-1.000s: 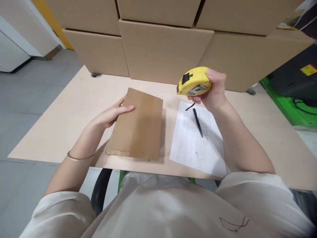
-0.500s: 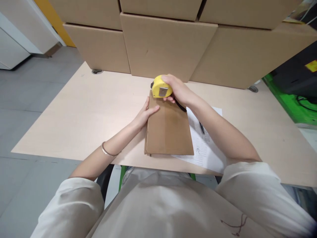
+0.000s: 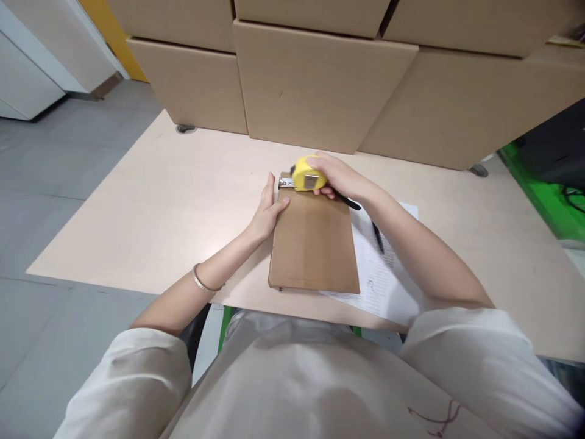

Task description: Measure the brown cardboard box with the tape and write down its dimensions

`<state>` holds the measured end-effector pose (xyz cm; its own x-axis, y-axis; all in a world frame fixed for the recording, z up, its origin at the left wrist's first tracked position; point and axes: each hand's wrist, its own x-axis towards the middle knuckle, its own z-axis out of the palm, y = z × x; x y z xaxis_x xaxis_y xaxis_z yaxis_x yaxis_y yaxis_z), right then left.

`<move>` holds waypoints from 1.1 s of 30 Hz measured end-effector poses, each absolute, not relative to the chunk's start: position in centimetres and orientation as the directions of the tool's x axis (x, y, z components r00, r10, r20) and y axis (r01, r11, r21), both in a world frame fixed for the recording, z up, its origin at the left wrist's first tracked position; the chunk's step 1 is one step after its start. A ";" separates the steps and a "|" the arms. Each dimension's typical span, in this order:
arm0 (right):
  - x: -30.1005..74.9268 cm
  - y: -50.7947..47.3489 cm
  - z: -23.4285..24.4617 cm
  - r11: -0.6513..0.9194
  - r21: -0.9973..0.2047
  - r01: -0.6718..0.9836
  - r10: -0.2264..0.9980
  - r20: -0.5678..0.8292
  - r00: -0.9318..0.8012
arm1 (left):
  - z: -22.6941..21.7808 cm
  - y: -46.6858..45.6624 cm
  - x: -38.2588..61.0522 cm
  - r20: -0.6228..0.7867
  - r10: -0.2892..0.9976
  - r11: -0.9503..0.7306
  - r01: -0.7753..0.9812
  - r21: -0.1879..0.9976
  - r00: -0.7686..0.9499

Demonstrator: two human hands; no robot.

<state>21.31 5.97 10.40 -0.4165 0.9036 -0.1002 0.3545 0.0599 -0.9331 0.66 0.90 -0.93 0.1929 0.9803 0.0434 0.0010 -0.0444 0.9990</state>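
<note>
A flat brown cardboard box (image 3: pixel 315 247) lies on the table in front of me, partly over a printed sheet. My left hand (image 3: pixel 265 213) grips its upper left edge, thumb on top and fingers stretched along the side. Wrapped in my right hand (image 3: pixel 342 175) is a yellow tape measure (image 3: pixel 302 172), held over the far end of the box. A short length of metal blade (image 3: pixel 286 182) sticks out to the left, its hooked end at the box's left edge near my left fingertips. The tape's black wrist strap (image 3: pixel 350 202) hangs below my right hand.
Large cardboard boxes (image 3: pixel 315 85) stand stacked along the back of the table (image 3: pixel 137 213). Right of the flat box, a black pen (image 3: pixel 377 236) lies on the printed sheet (image 3: pixel 372 286), partly under my right forearm. Green and black items (image 3: pixel 539 189) are at the far right.
The tape measure has come down and moved right, and a short piece of blade now shows at the box's left edge. My left hand keeps its place on the box. The view has shifted slightly.
</note>
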 end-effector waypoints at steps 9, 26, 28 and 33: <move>33.5 4.9 7.8 0.064 -0.982 0.179 0.974 0.022 -0.225 | 0.4 0.1 1.1 0.004 0.982 0.002 -0.028 1.000 0.190; 33.2 4.2 8.2 0.063 -0.962 0.266 0.978 0.006 -0.210 | 0.5 -0.1 1.1 -0.022 0.970 0.047 -0.095 0.994 0.242; 32.7 4.2 9.2 0.089 -0.959 0.269 0.971 0.024 -0.237 | 0.3 -0.1 1.1 -0.027 0.966 0.063 -0.131 0.989 0.257; 27.4 4.4 10.7 0.108 -0.960 0.258 0.935 0.009 -0.355 | 0.2 0.1 1.7 -0.037 0.966 0.085 -0.182 0.980 0.255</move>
